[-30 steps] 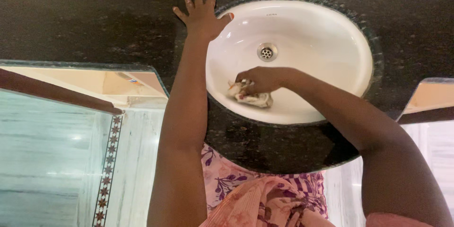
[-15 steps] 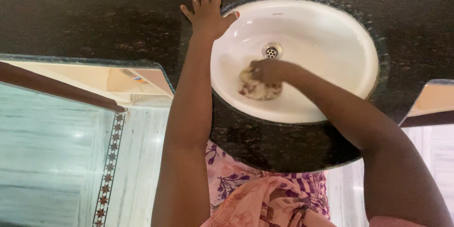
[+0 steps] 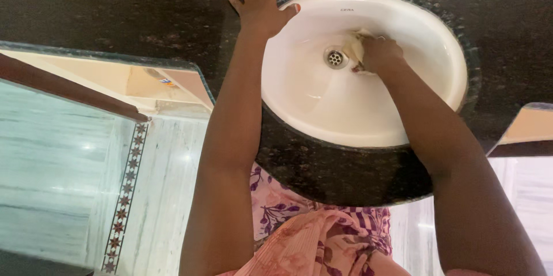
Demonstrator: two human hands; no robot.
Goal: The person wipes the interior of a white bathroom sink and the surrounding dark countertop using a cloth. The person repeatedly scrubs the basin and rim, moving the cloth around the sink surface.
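While my left hand (image 3: 260, 1) lies flat, fingers spread, on the black counter (image 3: 115, 5) at the sink (image 3: 345, 109) rim, my right hand (image 3: 377, 52) grips a cloth (image 3: 354, 46) just beside the drain (image 3: 334, 57); bare bowl lies nearer me.

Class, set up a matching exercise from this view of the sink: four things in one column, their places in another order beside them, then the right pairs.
1 left hand
2 right hand
3 cloth
4 drain

a bottom of the white basin
b flat on the dark counter at the rim
c inside the basin, on the cloth
d under a hand, beside the drain

Pairs: 1-b, 2-c, 3-d, 4-a
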